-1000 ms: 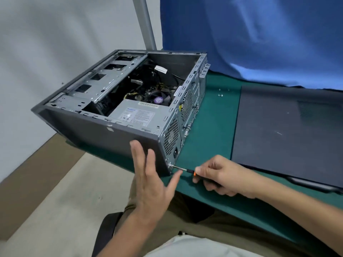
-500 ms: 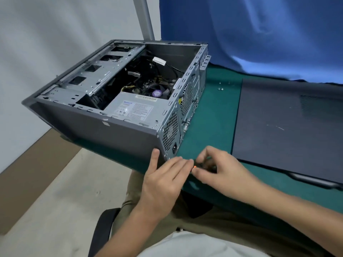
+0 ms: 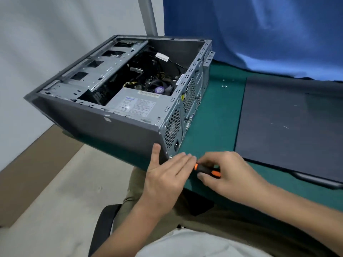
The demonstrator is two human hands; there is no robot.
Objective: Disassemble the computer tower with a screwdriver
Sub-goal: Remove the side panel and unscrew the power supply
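Head cam: right hand [image 3: 228, 175] pinches the screwdriver [image 3: 206, 168], left hand [image 3: 165, 180] lays straight fingers [image 3: 182, 160] over its tip, thumb bracing the tower [image 3: 111, 130] corner, which looks heavy and rigid, so hold there.

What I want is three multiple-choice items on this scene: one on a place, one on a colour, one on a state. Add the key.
1. Where does the loose dark panel lie?
A. On the floor
B. On the green table, to the right of the computer tower
C. On top of the tower

2. What colours is the handle of the screwdriver?
A. Black and orange
B. All red
C. Yellow and blue

3. What is the right hand doing?
A. Lying flat on the table
B. Hanging empty
C. Gripping the screwdriver

Key:
1. B: the panel lies flat on the table beside the tower.
2. A: orange bands show on the black handle.
3. C: its fingers curl round the handle.
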